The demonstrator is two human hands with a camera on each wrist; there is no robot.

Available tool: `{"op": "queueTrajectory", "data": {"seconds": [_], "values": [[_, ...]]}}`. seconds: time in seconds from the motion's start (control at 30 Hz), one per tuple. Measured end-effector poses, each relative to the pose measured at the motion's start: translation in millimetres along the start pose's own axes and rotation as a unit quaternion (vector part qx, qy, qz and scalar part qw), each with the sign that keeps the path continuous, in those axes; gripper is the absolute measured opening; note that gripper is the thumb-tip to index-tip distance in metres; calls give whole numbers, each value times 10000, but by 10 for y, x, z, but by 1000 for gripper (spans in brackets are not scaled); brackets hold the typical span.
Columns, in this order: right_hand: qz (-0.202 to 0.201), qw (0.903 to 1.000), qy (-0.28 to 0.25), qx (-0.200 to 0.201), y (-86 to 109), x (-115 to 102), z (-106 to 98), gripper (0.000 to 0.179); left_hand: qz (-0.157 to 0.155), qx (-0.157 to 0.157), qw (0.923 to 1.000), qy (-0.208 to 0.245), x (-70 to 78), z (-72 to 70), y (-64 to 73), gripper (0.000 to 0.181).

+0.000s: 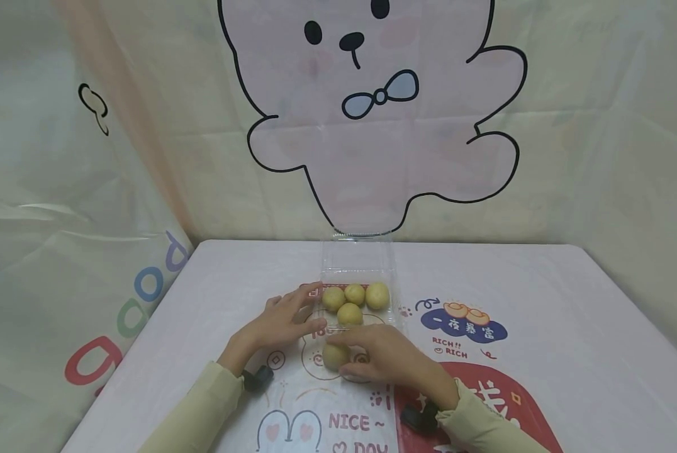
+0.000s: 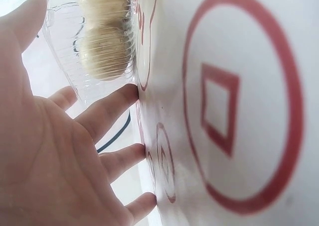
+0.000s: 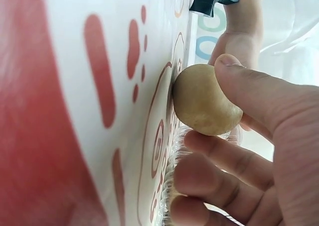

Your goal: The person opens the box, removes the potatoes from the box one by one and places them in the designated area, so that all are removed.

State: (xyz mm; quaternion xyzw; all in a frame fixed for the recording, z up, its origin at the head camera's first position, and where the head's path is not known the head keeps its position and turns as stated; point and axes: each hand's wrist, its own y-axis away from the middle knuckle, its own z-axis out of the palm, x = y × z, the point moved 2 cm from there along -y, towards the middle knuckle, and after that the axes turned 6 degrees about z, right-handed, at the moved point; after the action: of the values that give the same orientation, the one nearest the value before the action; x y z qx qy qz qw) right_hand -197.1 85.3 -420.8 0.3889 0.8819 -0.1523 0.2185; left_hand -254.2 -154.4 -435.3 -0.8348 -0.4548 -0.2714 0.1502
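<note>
A clear plastic clamshell box (image 1: 394, 314) stands on the table with its lid raised at the back. Several round yellow fruits (image 1: 350, 314) sit inside; two show through the ribbed wall (image 2: 105, 54) in the left wrist view. My left hand (image 1: 286, 319) is at the box's left side, fingers spread, fingertips on the tabletop and thumb by the near corner. In front of the box my right hand (image 1: 380, 352) holds one more round yellow fruit (image 3: 202, 99) between thumb and fingers. That fruit is at the table surface; whether it bears on it I cannot tell.
A white printed cloth (image 1: 231, 277) with red and blue drawings covers the table. Behind it hangs a curtain (image 1: 570, 157) with a large bear drawing. Black wrist cameras (image 1: 419, 418) are strapped at both cuffs.
</note>
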Motion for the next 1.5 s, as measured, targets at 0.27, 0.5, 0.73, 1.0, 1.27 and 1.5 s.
{"op": "queueTrajectory", "data": {"seconds": [0.27,0.5,0.73,1.0,1.27,1.5], "values": [[41,9998,167,51,5,-4,-7,52,10,-2,10000,9,4,-2,2,86],[50,9988,474,126,7,5,-17,51,1,-29,10000,-9,-1,5,-5,87],[62,9981,605,109,21,-11,-51,51,68,5,10000,-40,1,-3,-8,86],[-121,9961,845,223,39,-35,-174,47,15,-47,10000,-36,-1,-4,-5,86],[92,9991,304,-276,50,10,-269,45,-95,-81,9999,-13,-4,-3,-6,86],[42,9990,-322,-305,55,51,-352,45,-116,-90,9999,-20,-3,3,-7,87]]}}
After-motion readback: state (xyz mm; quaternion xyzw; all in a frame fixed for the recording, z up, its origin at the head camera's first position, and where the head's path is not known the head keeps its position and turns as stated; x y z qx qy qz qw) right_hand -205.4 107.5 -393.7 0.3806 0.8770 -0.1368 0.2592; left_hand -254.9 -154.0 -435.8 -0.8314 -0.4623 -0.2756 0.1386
